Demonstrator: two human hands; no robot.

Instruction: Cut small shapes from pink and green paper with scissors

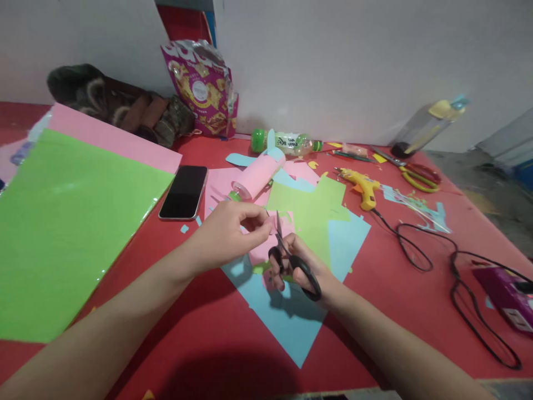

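My left hand (233, 230) pinches a small piece of pink paper (273, 224) between thumb and fingertips. In my right hand (306, 261) are black-handled scissors (278, 222), fingers through the loops and blades pointing up beside the pink piece. Whether the blades touch the paper is hard to tell. Below both hands lie pink scraps, a green sheet (306, 205) and a light blue sheet (297, 333). Just beyond my left hand rests a bottle wrapped in pink paper (260, 175), with light blue paper pieces at its far end.
A phone (184, 192) and large green sheets (79, 222) lie to the left. Behind stand a purple snack bag (202, 91) and a lying green-capped bottle (287, 143). On the right are a yellow glue gun (361, 186), its black cable, larger scissors (416, 173) and a purple power strip (506, 294).
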